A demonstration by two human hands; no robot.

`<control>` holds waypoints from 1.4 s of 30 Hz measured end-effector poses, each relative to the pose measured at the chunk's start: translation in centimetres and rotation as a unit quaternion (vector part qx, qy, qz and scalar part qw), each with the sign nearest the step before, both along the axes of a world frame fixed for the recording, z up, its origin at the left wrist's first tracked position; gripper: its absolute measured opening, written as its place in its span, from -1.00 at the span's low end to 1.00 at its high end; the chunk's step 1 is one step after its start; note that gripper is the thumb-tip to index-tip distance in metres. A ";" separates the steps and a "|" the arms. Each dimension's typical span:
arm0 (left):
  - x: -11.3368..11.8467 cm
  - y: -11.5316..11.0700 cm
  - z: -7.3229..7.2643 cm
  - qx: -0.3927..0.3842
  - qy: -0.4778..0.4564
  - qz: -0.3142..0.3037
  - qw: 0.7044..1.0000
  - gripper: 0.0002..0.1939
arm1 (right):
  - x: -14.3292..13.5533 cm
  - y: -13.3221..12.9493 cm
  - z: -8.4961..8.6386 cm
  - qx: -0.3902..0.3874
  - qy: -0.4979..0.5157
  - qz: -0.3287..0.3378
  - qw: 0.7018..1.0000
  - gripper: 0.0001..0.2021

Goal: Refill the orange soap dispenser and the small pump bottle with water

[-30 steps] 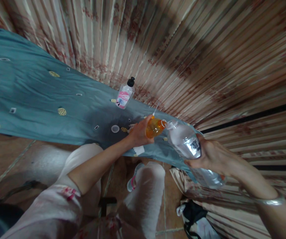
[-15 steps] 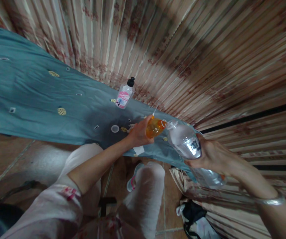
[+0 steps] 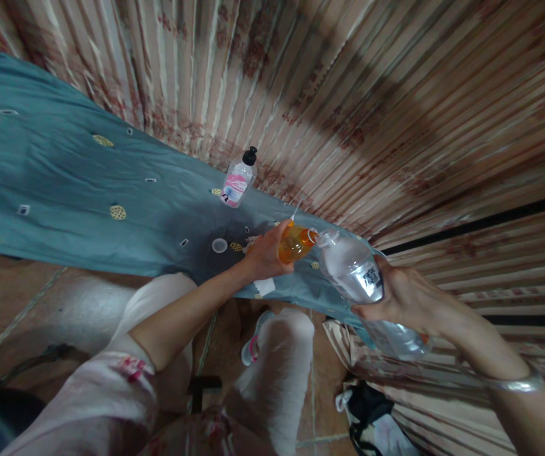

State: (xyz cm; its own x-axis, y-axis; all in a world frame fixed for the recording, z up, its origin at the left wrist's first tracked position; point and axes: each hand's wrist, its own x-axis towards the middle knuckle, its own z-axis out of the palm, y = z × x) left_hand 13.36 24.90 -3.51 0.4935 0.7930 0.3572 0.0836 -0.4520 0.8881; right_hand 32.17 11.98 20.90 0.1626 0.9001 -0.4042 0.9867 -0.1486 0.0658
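Observation:
My left hand (image 3: 269, 254) is wrapped round an orange bottle (image 3: 294, 243), whose neck points right. My right hand (image 3: 398, 296) grips a large clear plastic bottle (image 3: 350, 266) with a label, tilted with its mouth toward the upper left. The two bottle mouths meet or nearly meet; whether they touch is too small to tell. Behind and to the left, a clear bottle with a black pump top and pink label (image 3: 235, 186) stands on the teal cloth. A small round clear lid or cup (image 3: 219, 245) lies left of my left hand.
The teal patterned cloth (image 3: 63, 183) covers a long surface running left. A pleated curtain (image 3: 263, 82) hangs behind it. A white piece (image 3: 265, 287) lies near the front edge. Dark and white fabric (image 3: 371, 411) is at the lower right, on the tiled floor (image 3: 20, 291).

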 end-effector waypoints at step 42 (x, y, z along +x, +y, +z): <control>-0.1 0.0 -0.1 -0.001 -0.007 0.005 1.000 0.20 | 0.3 -0.2 -0.3 0.014 0.003 0.003 1.000 -0.48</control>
State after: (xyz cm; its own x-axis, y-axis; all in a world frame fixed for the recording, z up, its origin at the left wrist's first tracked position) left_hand 13.30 24.88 -3.62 0.4814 0.7985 0.3615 0.0756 -0.4487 0.8905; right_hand 32.42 11.78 20.64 0.1553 0.9120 -0.3795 0.9879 -0.1447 0.0565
